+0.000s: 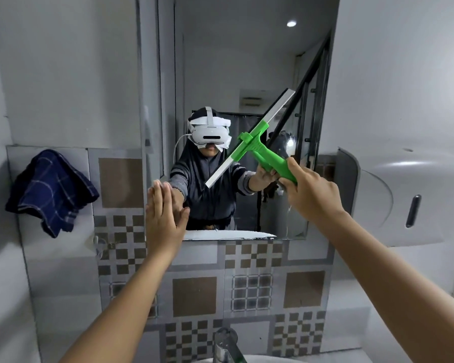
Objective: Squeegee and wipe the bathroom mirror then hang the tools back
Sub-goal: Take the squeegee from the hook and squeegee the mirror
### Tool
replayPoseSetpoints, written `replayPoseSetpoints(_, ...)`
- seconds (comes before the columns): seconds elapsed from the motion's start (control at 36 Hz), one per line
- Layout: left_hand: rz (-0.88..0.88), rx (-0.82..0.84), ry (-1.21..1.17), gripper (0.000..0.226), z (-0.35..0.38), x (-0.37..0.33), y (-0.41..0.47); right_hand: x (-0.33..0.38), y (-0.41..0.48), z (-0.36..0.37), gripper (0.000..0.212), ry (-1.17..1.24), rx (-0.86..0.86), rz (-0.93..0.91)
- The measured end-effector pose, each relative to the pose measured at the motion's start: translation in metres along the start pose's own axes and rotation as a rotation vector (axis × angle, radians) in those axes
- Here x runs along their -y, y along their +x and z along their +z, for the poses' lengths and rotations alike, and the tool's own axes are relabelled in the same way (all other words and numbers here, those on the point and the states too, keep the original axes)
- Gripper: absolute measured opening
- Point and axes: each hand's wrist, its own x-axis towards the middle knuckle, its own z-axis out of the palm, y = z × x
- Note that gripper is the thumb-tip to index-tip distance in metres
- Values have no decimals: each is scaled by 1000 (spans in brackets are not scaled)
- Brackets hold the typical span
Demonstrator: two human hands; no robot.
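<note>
Green plastic forms the handle of the squeegee (257, 145), whose long pale blade runs on a slant across the right half of the mirror (220, 61), upper end toward the right edge, lower end near the middle. Whether the blade is flat on the glass or just off it cannot be told from this angle. The right hand (309, 192) has its fingers wrapped closed around the handle's lower end. The left hand (163, 218) is spread open and empty, palm flat against the mirror's lower left edge where glass meets tile. From here the likeliest trouble is streaking: a slanted blade could leave wet stripes if one end lifts, and the braced left palm could leave prints on glass that will need wiping. A hard push near the edge could also let the blade skip off onto the wall. The dark blue checked cloth (50, 189) hangs on the tiled wall to the left, well apart from both hands. A white wall dispenser (404, 195) sits just beside the mirror's right edge and could block a stroke carried that way. Below, the tap (226, 344) rises over the basin, well below the mirror.
</note>
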Motion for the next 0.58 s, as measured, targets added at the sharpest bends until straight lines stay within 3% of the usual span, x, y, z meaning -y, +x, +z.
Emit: replayPoseSetpoints(0.58,-7,20,51,84,-4,-2,0,10,-50,42,52,254,-2,243)
